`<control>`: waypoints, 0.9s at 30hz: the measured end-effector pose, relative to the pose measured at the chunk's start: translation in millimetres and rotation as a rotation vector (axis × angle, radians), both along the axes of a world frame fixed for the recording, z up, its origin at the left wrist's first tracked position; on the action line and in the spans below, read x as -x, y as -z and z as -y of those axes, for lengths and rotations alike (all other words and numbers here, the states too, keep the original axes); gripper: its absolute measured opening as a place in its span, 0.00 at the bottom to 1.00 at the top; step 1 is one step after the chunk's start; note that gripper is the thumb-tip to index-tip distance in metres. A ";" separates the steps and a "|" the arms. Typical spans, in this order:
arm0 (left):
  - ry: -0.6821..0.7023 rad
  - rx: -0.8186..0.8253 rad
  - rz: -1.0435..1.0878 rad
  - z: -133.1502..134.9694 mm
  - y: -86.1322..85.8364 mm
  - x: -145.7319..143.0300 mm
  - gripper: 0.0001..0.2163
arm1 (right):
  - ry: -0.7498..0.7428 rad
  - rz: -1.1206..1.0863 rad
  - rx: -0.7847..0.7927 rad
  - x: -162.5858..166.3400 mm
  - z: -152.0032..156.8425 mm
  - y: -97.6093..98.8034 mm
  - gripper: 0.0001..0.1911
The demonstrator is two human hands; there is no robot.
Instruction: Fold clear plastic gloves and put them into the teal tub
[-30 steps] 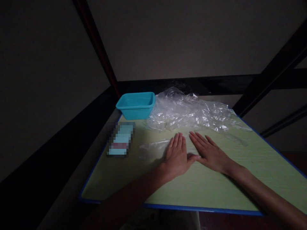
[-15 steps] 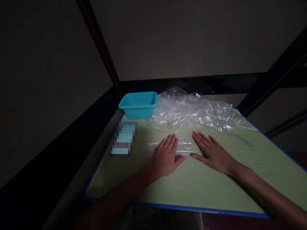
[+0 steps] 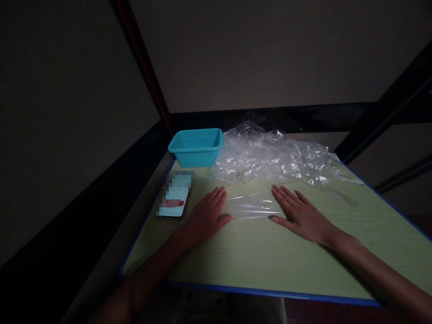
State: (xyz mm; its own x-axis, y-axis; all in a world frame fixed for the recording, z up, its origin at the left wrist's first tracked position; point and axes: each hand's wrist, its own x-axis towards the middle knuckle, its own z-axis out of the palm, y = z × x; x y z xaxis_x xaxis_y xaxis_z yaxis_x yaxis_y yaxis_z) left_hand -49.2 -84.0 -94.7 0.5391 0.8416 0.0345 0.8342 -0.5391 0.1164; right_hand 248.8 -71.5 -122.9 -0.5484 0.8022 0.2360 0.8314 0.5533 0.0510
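Note:
A flat strip of clear plastic, seemingly a folded bag, lies on the table between my hands. My left hand rests palm down over its left end, fingers stretched out and thumb apart. On the right end my right hand lies flat too, its fingers spread and pointing away from me. Neither hand is closed round anything. The ends of the strip are hidden under the palms. Just beyond the hands a heap of crumpled clear plastic bags spreads across the back of the table.
At the back left corner stands a turquoise plastic basin. A phone with a lit, partly blurred screen lies near the left edge of the pale table, which has a blue rim. Dark walls rise behind and to the left.
My left hand has slid left along the plastic strip, toward the phone, uncovering more of the strip. The right hand has stayed in place.

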 end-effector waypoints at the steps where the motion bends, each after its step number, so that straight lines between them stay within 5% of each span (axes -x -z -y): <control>1: -0.005 0.003 -0.003 -0.2 -0.4 2.1 0.28 | 0.000 0.003 0.001 -0.1 -0.1 -0.2 0.41; 8: -0.093 0.110 0.100 -9.2 -9.6 20.0 0.29 | -0.017 -0.002 -0.004 -1.3 0.7 -1.7 0.42; 17: -0.098 0.207 0.336 -26.5 -43.3 40.3 0.09 | -0.034 -0.180 0.036 4.7 6.0 -31.4 0.36; 27: -0.050 -0.036 0.198 33.5 -3.1 -23.0 0.18 | -0.196 -0.167 0.123 80.4 24.9 -32.7 0.30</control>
State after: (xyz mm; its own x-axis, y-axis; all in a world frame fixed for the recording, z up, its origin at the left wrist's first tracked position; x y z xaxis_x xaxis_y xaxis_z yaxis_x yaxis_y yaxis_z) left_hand -26.2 -117.5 -91.6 0.4767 0.8632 0.1662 0.8227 -0.5047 0.2617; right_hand 168.4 -96.4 -90.1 -0.6577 0.7129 0.2432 0.6991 0.6980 -0.1553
